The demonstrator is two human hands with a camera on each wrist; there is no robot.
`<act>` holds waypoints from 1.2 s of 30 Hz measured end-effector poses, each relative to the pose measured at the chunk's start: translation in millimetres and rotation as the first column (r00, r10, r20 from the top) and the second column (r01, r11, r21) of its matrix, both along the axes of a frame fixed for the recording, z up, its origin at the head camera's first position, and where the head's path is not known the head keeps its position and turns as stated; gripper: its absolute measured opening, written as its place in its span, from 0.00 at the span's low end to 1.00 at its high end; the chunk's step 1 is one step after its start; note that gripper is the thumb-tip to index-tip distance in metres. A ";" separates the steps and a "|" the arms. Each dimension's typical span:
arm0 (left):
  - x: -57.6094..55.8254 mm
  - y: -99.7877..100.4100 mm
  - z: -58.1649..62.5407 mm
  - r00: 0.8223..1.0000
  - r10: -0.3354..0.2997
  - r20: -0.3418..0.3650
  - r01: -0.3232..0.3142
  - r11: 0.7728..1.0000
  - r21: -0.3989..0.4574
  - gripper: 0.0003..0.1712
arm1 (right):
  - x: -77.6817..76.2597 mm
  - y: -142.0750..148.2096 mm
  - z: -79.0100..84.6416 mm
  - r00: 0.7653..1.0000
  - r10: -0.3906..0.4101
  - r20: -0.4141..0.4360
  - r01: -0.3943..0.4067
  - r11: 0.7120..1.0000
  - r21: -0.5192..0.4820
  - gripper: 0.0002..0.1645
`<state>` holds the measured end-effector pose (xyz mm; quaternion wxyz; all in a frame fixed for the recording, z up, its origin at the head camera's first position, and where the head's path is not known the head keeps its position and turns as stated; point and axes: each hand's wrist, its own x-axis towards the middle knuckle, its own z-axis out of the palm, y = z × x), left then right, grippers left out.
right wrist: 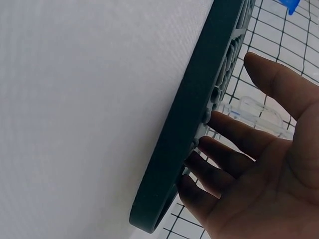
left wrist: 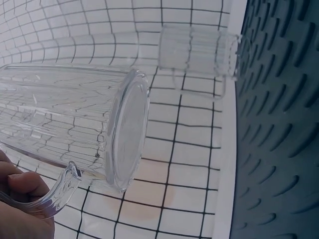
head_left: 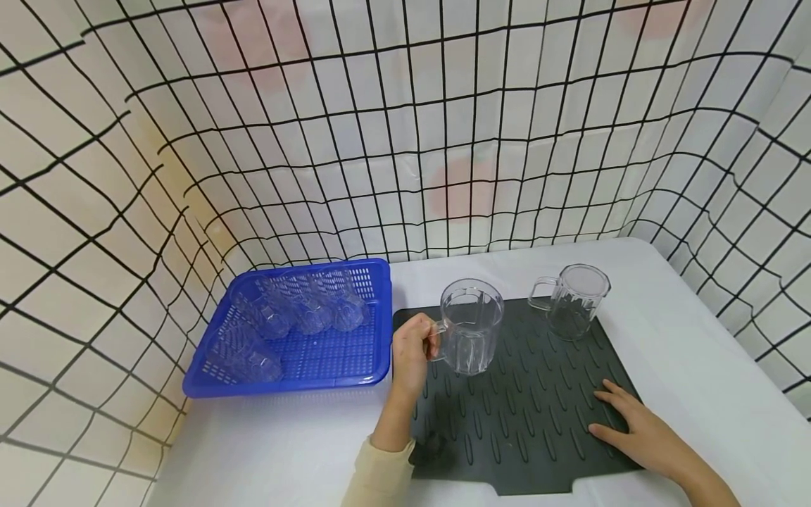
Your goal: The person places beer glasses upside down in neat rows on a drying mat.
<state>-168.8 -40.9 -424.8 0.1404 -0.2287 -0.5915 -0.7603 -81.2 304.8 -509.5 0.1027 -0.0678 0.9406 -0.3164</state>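
Counter point(head_left: 690, 345), white, carries a dark ridged mat point(head_left: 532, 422) and, to its left, a blue basket point(head_left: 285, 386) holding clear mugs point(head_left: 310, 313). Another mug point(head_left: 573, 306) is at the mat's far right; the held mug point(head_left: 472, 331) is raised clear of the mat, toward its far left. It looks rigid, fairly light, slick and perhaps breakable. The right hand point(head_left: 646, 429), fingers apart, is at the mat's near right; the left hand point(head_left: 412, 348) clamps its fingers around the handle point(left wrist: 62, 194), likely the surest hold.

That head camera faces forward and down over the table point(head_left: 684, 338); the wrist ones, close in, share the mat point(head_left: 519, 401).
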 end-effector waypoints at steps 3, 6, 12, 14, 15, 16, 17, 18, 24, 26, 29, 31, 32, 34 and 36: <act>-0.5 1.1 -1.3 1.000 -0.012 -0.024 0.011 1.000 -0.014 0.21 | 0.0 -1.1 0.8 1.000 0.000 0.002 0.000 1.000 -0.002 0.45; -0.8 1.3 -1.6 0.999 -0.015 -0.036 0.014 1.000 -0.028 0.21 | -0.9 -2.1 2.2 1.000 -0.002 0.008 0.002 1.000 0.000 0.46; -0.6 1.7 -1.4 1.000 -0.007 -0.028 0.006 0.999 -0.045 0.21 | -2.7 -2.0 4.2 1.000 -0.008 0.018 0.007 1.000 0.011 0.46; -0.1 2.1 -0.7 1.000 -0.007 -0.020 0.006 0.999 -0.046 0.21 | -3.3 -2.4 5.6 1.000 -0.011 0.020 0.011 1.000 0.016 0.46; 0.1 2.4 -0.2 1.000 -0.011 -0.018 0.010 0.999 -0.046 0.20 | -3.8 -3.0 6.7 1.000 -0.016 0.021 0.015 1.000 0.018 0.46; 0.3 2.7 0.5 1.000 -0.014 -0.019 0.013 0.999 -0.046 0.20 | -4.3 -3.7 8.0 1.000 -0.020 0.021 0.019 1.000 0.018 0.46; 0.5 3.0 1.0 1.000 -0.019 -0.021 0.018 0.999 -0.047 0.20 | -5.0 -4.7 9.4 0.999 -0.025 0.020 0.024 1.000 0.014 0.46; 0.5 3.3 1.3 0.999 -0.026 -0.025 0.024 0.999 -0.047 0.20 | -5.7 -5.9 10.9 0.999 -0.031 0.019 0.031 1.000 0.007 0.46; 1.0 4.8 1.9 0.998 -0.053 -0.039 0.051 0.997 -0.052 0.19 | -13.5 -19.9 20.8 0.998 -0.067 0.014 0.067 0.997 -0.046 0.46; 1.4 5.1 2.1 0.998 -0.058 -0.038 0.056 0.997 -0.054 0.19 | -16.6 -26.4 24.0 0.997 -0.074 0.006 0.074 0.996 -0.054 0.45; 2.3 5.7 2.3 0.997 -0.066 -0.031 0.064 0.996 -0.055 0.19 | -21.2 -36.5 28.4 0.997 -0.071 -0.008 0.070 0.996 -0.061 0.43; 2.7 6.0 2.1 0.997 -0.071 -0.027 0.069 0.996 -0.054 0.19 | -23.8 -43.7 31.5 0.998 -0.069 -0.013 0.068 0.995 -0.067 0.42; 2.9 6.1 2.0 0.997 -0.074 -0.023 0.073 0.996 -0.052 0.19 | -25.0 -47.2 33.1 0.998 -0.068 -0.012 0.067 0.995 -0.073 0.41; 3.3 6.3 1.7 0.997 -0.077 -0.024 0.076 0.996 -0.051 0.19 | -27.2 -53.9 36.4 0.998 -0.063 -0.013 0.062 0.993 -0.096 0.40; 3.6 6.4 1.5 0.997 -0.077 -0.030 0.075 0.996 -0.053 0.19 | -29.2 -59.6 39.0 0.998 -0.055 -0.020 0.052 0.991 -0.119 0.40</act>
